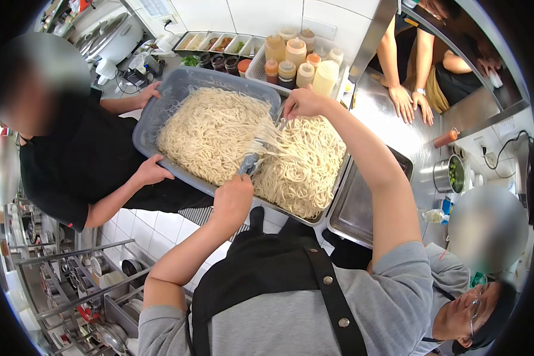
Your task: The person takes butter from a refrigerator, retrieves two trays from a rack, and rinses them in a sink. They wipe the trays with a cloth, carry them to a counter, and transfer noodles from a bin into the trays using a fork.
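A large blue-grey tub (169, 89) full of pale noodles (210, 127) is tilted toward a metal tray heaped with more noodles (308, 166). Strands stretch across the tub's near-right edge onto the tray. My left hand (233, 196) is closed on the tub's rim at its near right corner. Above the far end of the noodle tray, my right hand (305, 104) has its fingers curled down beside the tub's far right corner; what they grip is hidden. A co-worker's two hands (154, 171) hold the tub's left side.
An empty metal tray (368, 196) lies right of the noodles. Sauce bottles (295, 53) and a topping rack (222, 44) stand behind. Another person's hands (412, 104) rest on the steel counter (371, 118). A metal shelf rack (71, 261) stands at lower left.
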`<control>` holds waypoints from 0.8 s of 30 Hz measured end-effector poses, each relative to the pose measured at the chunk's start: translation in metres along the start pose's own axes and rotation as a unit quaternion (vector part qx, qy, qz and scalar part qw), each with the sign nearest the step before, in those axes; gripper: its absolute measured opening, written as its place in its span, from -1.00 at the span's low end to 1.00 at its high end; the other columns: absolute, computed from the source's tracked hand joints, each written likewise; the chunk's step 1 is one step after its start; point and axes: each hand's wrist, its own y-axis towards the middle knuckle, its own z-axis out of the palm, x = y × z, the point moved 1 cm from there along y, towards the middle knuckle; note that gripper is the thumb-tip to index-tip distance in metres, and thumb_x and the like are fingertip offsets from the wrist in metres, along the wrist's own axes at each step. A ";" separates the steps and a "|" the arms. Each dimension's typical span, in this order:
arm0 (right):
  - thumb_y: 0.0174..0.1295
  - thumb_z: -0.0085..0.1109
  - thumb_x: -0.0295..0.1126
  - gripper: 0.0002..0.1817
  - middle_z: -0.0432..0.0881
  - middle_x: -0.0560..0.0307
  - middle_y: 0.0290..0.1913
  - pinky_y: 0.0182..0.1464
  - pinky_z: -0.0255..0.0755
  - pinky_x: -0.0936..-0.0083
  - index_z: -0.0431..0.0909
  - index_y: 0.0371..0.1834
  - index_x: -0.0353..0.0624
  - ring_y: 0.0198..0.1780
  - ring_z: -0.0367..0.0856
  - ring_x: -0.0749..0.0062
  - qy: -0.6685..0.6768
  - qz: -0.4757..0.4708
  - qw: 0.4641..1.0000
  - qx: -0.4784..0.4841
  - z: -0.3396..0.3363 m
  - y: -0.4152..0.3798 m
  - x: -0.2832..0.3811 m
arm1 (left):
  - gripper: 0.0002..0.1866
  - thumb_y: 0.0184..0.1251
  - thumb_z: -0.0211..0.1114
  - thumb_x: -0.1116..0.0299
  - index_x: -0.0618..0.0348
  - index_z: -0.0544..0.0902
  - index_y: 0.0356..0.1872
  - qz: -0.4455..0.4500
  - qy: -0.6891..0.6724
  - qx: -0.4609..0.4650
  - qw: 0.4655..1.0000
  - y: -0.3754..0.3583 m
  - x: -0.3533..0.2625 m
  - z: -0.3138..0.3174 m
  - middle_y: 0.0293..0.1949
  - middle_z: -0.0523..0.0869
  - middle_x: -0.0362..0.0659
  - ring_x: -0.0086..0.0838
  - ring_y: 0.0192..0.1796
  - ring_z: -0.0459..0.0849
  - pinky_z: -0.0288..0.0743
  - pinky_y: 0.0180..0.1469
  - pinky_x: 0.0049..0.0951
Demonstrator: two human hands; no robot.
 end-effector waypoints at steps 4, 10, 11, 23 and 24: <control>0.11 0.45 -0.28 -0.89 0.82 0.44 -0.32 0.22 -0.01 0.09 0.83 -0.29 0.10 -0.16 0.73 0.58 0.062 -0.020 0.998 -0.022 0.006 -0.008 -0.006 | -0.92 0.26 0.20 0.55 0.30 0.59 -0.25 0.002 -0.020 -0.022 1.000 -0.005 0.004 -0.006 -0.30 0.71 0.03 -0.14 -0.24 0.80 0.71 -0.27 -0.27; 0.15 0.46 -0.42 -0.83 0.75 0.21 -0.26 -0.15 0.57 0.53 0.79 -0.23 -0.24 -0.20 0.71 0.58 0.130 -0.059 0.990 -0.002 0.000 -0.015 0.013 | -0.90 0.26 0.19 0.52 0.26 0.59 -0.23 -0.002 -0.044 -0.023 0.999 -0.017 0.025 -0.029 -0.31 0.70 0.05 -0.09 -0.25 0.79 0.67 -0.26 -0.17; 0.15 0.45 -0.43 -0.84 0.76 0.21 -0.27 -0.16 0.57 0.54 0.79 -0.23 -0.23 -0.21 0.70 0.58 0.105 -0.058 0.993 -0.004 -0.008 -0.010 0.020 | -0.90 0.26 0.18 0.52 0.25 0.60 -0.23 -0.002 -0.049 -0.027 0.998 -0.016 0.030 -0.034 -0.31 0.70 0.05 -0.08 -0.25 0.79 0.67 -0.26 -0.15; 0.14 0.41 -0.41 -0.81 0.81 0.20 -0.31 -0.09 0.55 0.53 0.81 -0.19 -0.19 -0.23 0.73 0.57 0.069 -0.096 0.992 0.042 -0.063 0.105 0.095 | -0.70 0.30 0.14 0.52 0.20 0.74 -0.02 -0.070 -0.050 -0.172 0.981 -0.013 0.112 -0.078 -0.23 0.72 0.06 0.03 -0.21 0.75 0.61 -0.19 -0.04; 0.15 0.41 -0.41 -0.82 0.81 0.20 -0.31 -0.08 0.55 0.55 0.81 -0.19 -0.18 -0.21 0.73 0.58 0.075 -0.097 0.992 0.034 -0.068 0.110 0.098 | -0.73 0.30 0.18 0.52 0.19 0.75 -0.04 -0.073 -0.065 -0.189 0.977 -0.014 0.118 -0.082 -0.27 0.72 0.05 0.02 -0.21 0.74 0.61 -0.18 -0.07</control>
